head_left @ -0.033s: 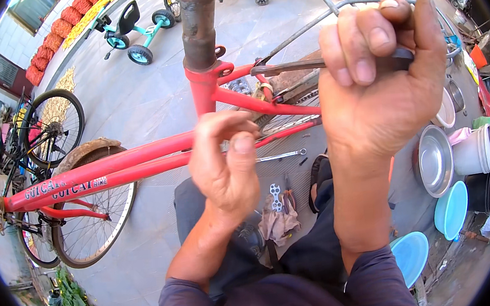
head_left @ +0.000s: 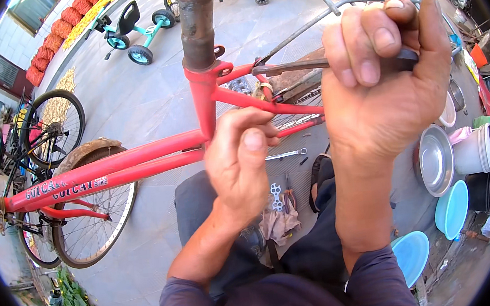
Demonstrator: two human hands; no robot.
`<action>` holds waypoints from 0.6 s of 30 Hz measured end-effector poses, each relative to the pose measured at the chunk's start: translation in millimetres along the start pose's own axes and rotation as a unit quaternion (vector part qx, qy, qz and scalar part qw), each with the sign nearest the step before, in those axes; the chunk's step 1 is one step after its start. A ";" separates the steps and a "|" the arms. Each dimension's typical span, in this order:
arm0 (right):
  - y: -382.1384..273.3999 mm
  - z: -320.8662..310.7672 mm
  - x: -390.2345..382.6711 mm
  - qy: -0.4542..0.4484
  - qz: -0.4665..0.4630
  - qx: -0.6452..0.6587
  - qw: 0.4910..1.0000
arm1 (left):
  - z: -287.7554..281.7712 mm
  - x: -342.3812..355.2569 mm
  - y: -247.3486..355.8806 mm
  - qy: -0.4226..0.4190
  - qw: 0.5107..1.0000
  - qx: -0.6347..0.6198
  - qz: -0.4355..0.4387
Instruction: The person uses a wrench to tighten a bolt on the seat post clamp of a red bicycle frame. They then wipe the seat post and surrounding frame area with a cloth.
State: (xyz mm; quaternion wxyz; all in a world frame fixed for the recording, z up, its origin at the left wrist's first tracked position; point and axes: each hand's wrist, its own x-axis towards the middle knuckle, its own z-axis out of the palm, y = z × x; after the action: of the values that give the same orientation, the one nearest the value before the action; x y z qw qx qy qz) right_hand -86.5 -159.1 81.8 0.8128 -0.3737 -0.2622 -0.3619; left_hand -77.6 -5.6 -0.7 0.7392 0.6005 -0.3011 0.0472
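Clearly, the right hand is gripping the tool, which is pointing left, near-level, toward the seat tube at upper centre, while the left hand is hovering below its tip, grip unclear.

The left hand has slid rightward, and I can now see the ends of the red frame tubes meeting the seat tube just left of its fingers. Those fingers hide more of the lower rear bar to their right; below them, the palm hides slightly more of the silver wrench. The right hand edges barely right, the dark flat bar in its curled fingers going along.
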 end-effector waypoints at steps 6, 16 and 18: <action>4.4 32.4 -26.8 0.027 0.037 0.007 0.999 | 24.3 9.5 10.0 -0.011 0.908 -0.337 -0.250; -12.2 3.1 -79.9 -0.020 0.078 -0.461 0.883 | 15.4 13.3 13.2 -0.012 0.928 -0.221 -0.301; -16.7 -8.7 -89.3 0.032 0.204 -0.433 0.877 | 6.6 14.5 8.5 -0.058 0.949 -0.143 -0.276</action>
State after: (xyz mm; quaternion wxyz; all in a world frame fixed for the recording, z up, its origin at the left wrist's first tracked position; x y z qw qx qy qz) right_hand -151.9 -138.7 21.5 0.6333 -0.7219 0.0292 -0.2774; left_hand -72.0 -13.6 14.4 0.7827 0.5502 -0.1689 -0.2371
